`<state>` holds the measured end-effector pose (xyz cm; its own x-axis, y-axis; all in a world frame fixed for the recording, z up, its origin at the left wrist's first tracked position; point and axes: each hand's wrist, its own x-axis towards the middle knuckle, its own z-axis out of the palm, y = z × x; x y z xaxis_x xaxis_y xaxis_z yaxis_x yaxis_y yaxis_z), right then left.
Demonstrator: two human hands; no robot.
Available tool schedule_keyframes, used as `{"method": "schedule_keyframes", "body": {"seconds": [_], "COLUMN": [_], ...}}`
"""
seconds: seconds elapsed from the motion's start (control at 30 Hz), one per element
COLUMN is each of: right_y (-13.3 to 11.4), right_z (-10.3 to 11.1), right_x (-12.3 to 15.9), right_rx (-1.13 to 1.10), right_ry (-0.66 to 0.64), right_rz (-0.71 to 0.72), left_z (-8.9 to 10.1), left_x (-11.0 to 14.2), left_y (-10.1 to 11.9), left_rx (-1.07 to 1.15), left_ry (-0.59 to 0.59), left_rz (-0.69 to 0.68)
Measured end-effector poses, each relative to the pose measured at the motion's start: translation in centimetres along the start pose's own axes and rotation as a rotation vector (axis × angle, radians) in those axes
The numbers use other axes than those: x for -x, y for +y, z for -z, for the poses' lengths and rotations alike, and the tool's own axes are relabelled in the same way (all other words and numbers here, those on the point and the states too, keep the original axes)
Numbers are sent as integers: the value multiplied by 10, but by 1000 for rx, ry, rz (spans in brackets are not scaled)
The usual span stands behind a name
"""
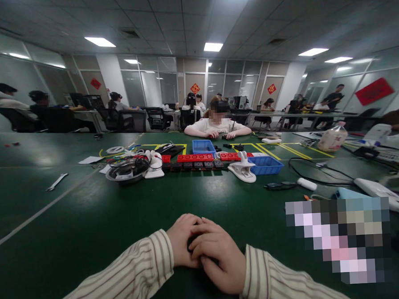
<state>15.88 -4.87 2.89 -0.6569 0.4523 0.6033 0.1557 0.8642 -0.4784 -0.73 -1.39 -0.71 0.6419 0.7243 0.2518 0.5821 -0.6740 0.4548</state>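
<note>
My left hand (181, 240) and my right hand (221, 256) meet over the green table, close to its near side. The right fingers are curled and lie against the left hand, overlapping its fingertips. Between them shows a small dark patch; whether it is a black object or only shadow I cannot make out. Both hands are closed, and the left fingers are mostly hidden. Beyond them stands a row of red socket-like blocks (195, 157) with black ones (198, 166) in front. White clip-on bases (243, 168) stand near that row.
A metal bowl (127, 175) of cables sits left of the row, a wrench (57, 182) farther left. Blue bins (265, 165) stand behind. Cables, a white power bank-like device (384, 195) and a bottle (332, 137) lie right. Across the table a person (214, 122) handles small parts.
</note>
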Motion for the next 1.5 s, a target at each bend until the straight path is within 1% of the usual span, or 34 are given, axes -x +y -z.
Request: {"method": "schedule_keyframes", "body": {"seconds": [0.13, 0.27, 0.37, 0.43, 0.57, 0.7, 0.87, 0.97, 1.03, 1.13, 1.27, 1.33, 1.43, 1.5], "right_y": [2, 8, 9, 7, 4, 2, 0, -1, -1, 0, 4, 5, 6, 6], "right_z": [0, -5, -9, -10, -9, -7, -4, -3, -2, -1, -3, -5, -9, -11], "right_x": [3, 3, 3, 2, 2, 3, 2, 3, 4, 5, 5, 4, 3, 3], "right_rx": [32, 139, 252, 300, 271, 181, 74, 24, 11, 35, 122, 185, 281, 313], "right_ry": [62, 151, 129, 91, 63, 68, 59, 54, 56, 81, 165, 179, 157, 144], "right_rz": [-74, -269, -402, -430, -363, -238, -96, -41, -44, -109, -265, -353, -460, -491], "left_z": [1, 1, 2, 3, 3, 3, 2, 1, 1, 1, -8, -12, -13, -10], "left_x": [0, 2, 2, 2, 2, 1, 0, -1, -1, 1, 5, 5, 4, 3], "left_y": [2, 10, 18, 21, 21, 11, 1, 1, 2, 5, 8, 11, 17, 20], "left_rx": [-15, -40, -85, -102, -68, 17, 24, -1, -9, 13, -58, -100, -113, -88], "left_ry": [-10, 61, 101, 113, 110, 63, 10, 13, 4, 15, 113, 152, 157, 132], "left_rz": [-2, 67, 82, 84, 70, 35, 5, -1, 2, 25, 76, 109, 166, 173]}}
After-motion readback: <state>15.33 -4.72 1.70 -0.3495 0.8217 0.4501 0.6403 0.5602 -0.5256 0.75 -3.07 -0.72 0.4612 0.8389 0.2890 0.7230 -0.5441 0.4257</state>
